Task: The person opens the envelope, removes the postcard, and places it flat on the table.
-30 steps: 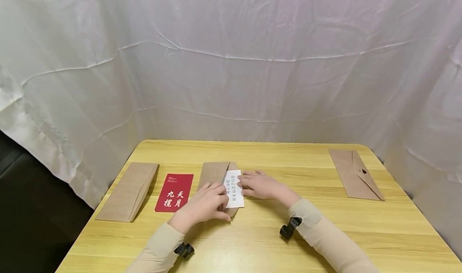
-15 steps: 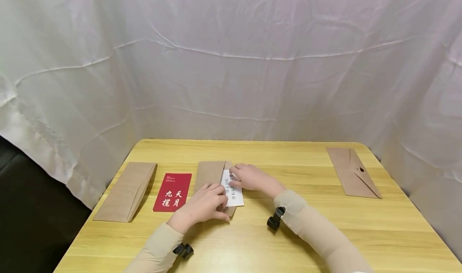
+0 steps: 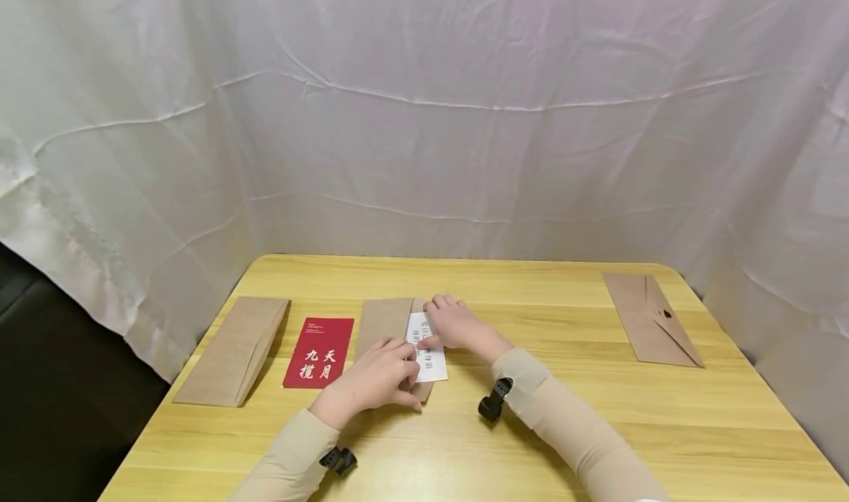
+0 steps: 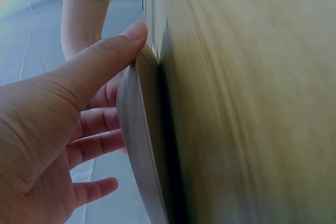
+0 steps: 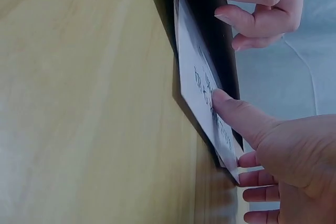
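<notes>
In the head view, a brown kraft paper envelope (image 3: 387, 318) lies mid-table, its mouth facing right. A white card (image 3: 434, 369) with dark characters sits partly in the mouth; its inner end is hidden. My left hand (image 3: 374, 377) rests over the envelope and grips it near the mouth, with the thumb (image 4: 107, 59) at the near edge in the left wrist view. My right hand (image 3: 458, 325) holds the card at its far right edge. In the right wrist view, its thumb (image 5: 244, 114) presses the printed face of the card (image 5: 202, 87) while the fingers reach past the edge.
A red card (image 3: 318, 353) with white characters lies left of the middle envelope. Another brown envelope (image 3: 232, 351) is at the table's left edge. A third envelope (image 3: 653, 318), bearing a small dark mark, lies far right. Pale curtains (image 3: 464, 155) hang behind the table (image 3: 564, 288).
My right hand has moved left, from the card's right edge to over its upper part, with the thumb now on its face. My left hand stays on the envelope.
</notes>
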`<move>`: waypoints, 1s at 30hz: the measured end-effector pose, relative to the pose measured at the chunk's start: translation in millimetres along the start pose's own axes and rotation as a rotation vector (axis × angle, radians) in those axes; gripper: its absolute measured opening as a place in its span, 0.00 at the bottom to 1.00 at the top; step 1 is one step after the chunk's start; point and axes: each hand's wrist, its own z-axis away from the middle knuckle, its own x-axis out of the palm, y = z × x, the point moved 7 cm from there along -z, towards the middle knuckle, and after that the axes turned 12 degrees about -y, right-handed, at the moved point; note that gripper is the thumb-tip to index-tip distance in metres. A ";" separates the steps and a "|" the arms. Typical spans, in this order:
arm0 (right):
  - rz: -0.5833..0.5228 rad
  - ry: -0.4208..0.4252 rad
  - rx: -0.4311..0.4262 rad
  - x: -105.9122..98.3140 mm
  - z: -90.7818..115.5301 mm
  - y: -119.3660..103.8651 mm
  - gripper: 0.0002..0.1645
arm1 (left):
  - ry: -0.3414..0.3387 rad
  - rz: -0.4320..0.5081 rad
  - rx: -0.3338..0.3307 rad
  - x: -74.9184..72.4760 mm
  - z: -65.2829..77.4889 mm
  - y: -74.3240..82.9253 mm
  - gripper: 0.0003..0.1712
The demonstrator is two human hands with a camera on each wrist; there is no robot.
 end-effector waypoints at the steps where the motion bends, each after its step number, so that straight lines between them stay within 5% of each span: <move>1: -0.006 -0.005 0.004 -0.2 0.3 0.4 0.52 | 0.001 0.000 0.001 -0.1 -0.1 0.1 0.23; 30: -0.182 0.126 0.004 -2.7 11.3 33.0 0.47 | 0.014 -0.004 -0.001 -1.3 -3.3 -0.1 0.23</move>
